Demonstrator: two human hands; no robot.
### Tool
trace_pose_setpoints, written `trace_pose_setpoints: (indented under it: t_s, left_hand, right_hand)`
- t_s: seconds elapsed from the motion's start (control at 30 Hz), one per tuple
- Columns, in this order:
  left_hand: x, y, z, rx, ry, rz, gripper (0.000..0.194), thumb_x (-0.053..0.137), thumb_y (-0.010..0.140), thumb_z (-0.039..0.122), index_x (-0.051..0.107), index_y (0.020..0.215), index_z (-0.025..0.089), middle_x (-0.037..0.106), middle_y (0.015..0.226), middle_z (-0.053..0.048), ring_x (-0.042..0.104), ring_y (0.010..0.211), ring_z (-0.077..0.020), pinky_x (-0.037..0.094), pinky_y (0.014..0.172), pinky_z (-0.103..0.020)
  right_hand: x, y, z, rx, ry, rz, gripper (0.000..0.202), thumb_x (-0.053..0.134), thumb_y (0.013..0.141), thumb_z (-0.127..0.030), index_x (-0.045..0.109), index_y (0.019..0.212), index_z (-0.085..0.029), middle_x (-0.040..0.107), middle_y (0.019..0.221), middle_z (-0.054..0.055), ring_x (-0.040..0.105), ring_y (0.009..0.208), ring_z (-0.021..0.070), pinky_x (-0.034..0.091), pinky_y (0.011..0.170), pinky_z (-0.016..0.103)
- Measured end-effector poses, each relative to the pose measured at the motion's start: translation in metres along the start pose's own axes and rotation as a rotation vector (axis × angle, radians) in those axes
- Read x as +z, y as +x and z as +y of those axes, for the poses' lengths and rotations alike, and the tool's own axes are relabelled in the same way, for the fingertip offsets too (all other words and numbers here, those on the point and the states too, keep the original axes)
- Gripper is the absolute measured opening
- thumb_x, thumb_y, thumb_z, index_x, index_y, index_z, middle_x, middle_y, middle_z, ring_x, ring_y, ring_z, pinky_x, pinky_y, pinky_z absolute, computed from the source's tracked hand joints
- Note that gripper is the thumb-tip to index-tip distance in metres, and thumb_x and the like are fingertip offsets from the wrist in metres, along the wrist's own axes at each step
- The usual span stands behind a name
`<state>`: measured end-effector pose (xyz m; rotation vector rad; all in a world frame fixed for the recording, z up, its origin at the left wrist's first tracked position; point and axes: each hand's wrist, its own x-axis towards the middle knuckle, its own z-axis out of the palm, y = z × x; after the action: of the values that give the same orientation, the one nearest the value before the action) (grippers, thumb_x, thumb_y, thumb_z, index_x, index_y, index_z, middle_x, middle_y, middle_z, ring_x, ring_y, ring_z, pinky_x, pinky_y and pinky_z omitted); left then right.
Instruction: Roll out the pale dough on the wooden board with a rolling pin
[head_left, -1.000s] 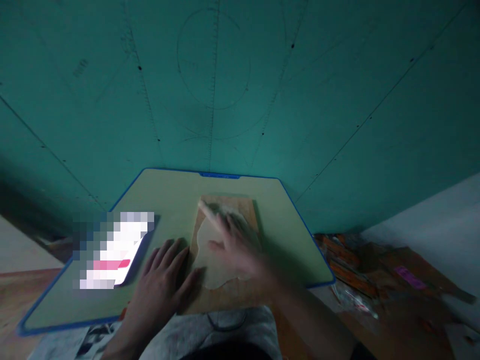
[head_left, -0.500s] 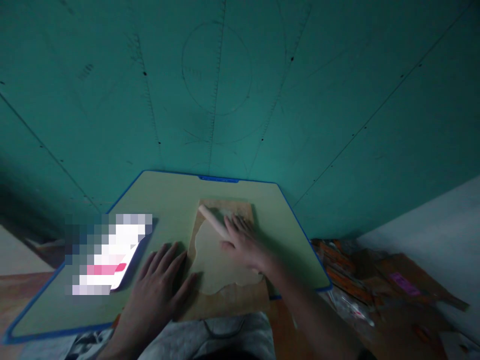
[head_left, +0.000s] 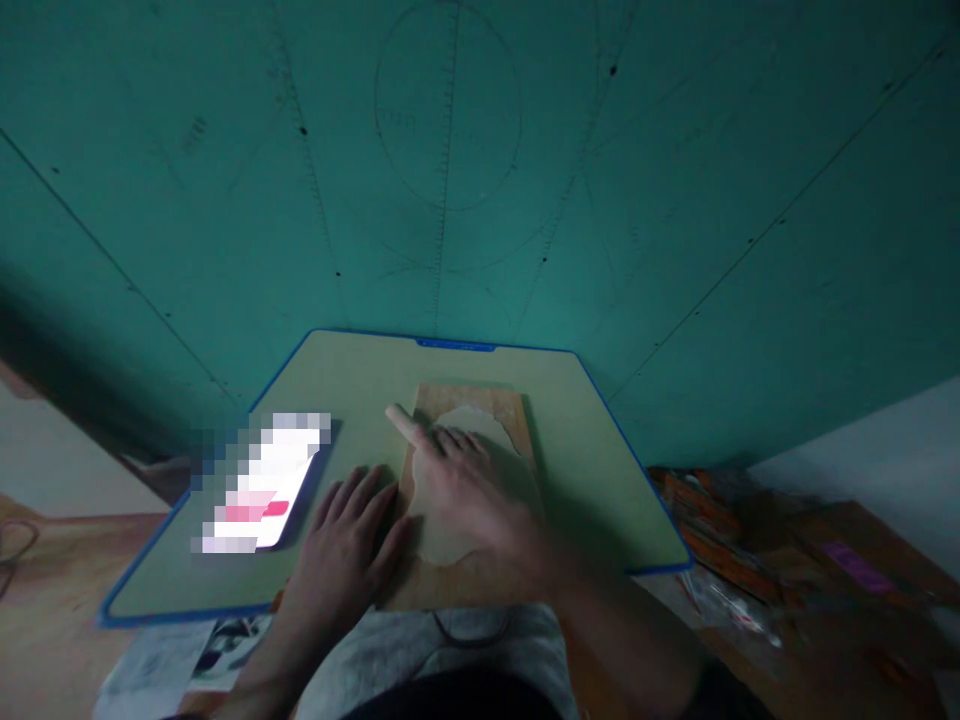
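Observation:
A sheet of pale, flattened dough (head_left: 446, 540) with an uneven edge covers much of a wooden board (head_left: 457, 588). My right hand (head_left: 472, 490) lies over a light wooden rolling pin (head_left: 401, 422), fingers forward, pressing it on the dough. The pin slants, its far left end poking out past the board's left edge; the rest is hidden under my hand. To the left, my left hand (head_left: 349, 540) rests flat with fingers spread, its thumb at the board's left side, holding nothing.
Beneath the board is a pale folding table (head_left: 555, 390) with a blue rim. A lit, blurred-out screen device (head_left: 262, 490) lies on its left part. A green wall (head_left: 480, 230) rises behind. Cardboard (head_left: 855, 550) and plastic wrapping (head_left: 739, 605) lie on the floor at right.
My right hand and the rolling pin have moved left across the dough, and the pin's end now extends beyond the board. My left hand stays beside the board. The view has shifted slightly.

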<state>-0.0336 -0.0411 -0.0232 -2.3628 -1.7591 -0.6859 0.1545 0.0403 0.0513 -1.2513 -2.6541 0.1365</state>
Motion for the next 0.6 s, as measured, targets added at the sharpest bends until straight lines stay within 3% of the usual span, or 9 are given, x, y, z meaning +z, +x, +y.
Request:
trace_pose_setpoints:
  t_s: [0.13, 0.2, 0.33, 0.43, 0.5, 0.6]
  left_hand:
    - [0.000, 0.002, 0.001, 0.021, 0.026, 0.032, 0.046, 0.043, 0.104, 0.045, 0.069, 0.124, 0.015, 0.065, 0.140, -0.018, 0.055, 0.135, -0.0398, 0.049, 0.107, -0.062]
    - [-0.001, 0.003, 0.003, 0.021, 0.034, 0.041, 0.045, 0.043, 0.103, 0.046, 0.069, 0.124, 0.015, 0.066, 0.139, -0.017, 0.056, 0.134, -0.0394, 0.050, 0.106, -0.061]
    - [-0.003, 0.005, 0.005, 0.001, 0.026, 0.050, 0.045, 0.044, 0.103, 0.047, 0.069, 0.122, 0.015, 0.067, 0.137, -0.018, 0.058, 0.132, -0.0393, 0.052, 0.105, -0.060]
    - [-0.004, 0.004, 0.005, -0.002, 0.010, 0.056, 0.045, 0.045, 0.102, 0.047, 0.069, 0.122, 0.015, 0.067, 0.136, -0.018, 0.058, 0.131, -0.0389, 0.052, 0.105, -0.060]
    - [-0.003, 0.004, 0.004, 0.002, 0.004, 0.058, 0.045, 0.044, 0.103, 0.047, 0.069, 0.123, 0.015, 0.067, 0.136, -0.018, 0.058, 0.131, -0.0386, 0.051, 0.106, -0.059]
    - [-0.002, 0.004, 0.003, 0.005, 0.008, 0.060, 0.046, 0.044, 0.103, 0.047, 0.069, 0.123, 0.014, 0.067, 0.135, -0.019, 0.058, 0.131, -0.0399, 0.051, 0.105, -0.061]
  right_hand:
    - [0.002, -0.002, 0.043, 0.019, -0.009, 0.002, 0.048, 0.038, 0.105, -0.025, 0.049, 0.151, -0.016, 0.063, 0.142, 0.016, 0.057, 0.131, 0.0309, 0.047, 0.109, 0.050]
    - [0.002, -0.010, 0.049, 0.055, -0.037, -0.014, 0.048, 0.039, 0.104, -0.024, 0.051, 0.149, -0.012, 0.060, 0.145, 0.019, 0.054, 0.135, 0.0329, 0.044, 0.112, 0.052]
    - [0.004, -0.030, 0.021, -0.032, -0.041, -0.018, 0.061, 0.042, 0.096, -0.010, 0.039, 0.156, -0.009, 0.055, 0.151, 0.020, 0.054, 0.135, 0.0314, 0.046, 0.111, 0.048]
    - [0.006, -0.031, -0.006, -0.108, -0.051, -0.005, 0.060, 0.040, 0.095, -0.006, 0.040, 0.155, -0.006, 0.045, 0.159, 0.021, 0.050, 0.137, 0.0321, 0.044, 0.113, 0.047]
    - [0.006, -0.022, -0.013, -0.070, -0.034, 0.013, 0.060, 0.039, 0.098, -0.010, 0.036, 0.157, -0.007, 0.052, 0.153, 0.022, 0.055, 0.131, 0.0315, 0.047, 0.108, 0.046]
    - [0.005, -0.002, -0.008, -0.018, -0.007, 0.055, 0.066, 0.040, 0.100, -0.015, 0.022, 0.164, -0.017, 0.064, 0.138, 0.017, 0.060, 0.123, 0.0291, 0.047, 0.106, 0.049]
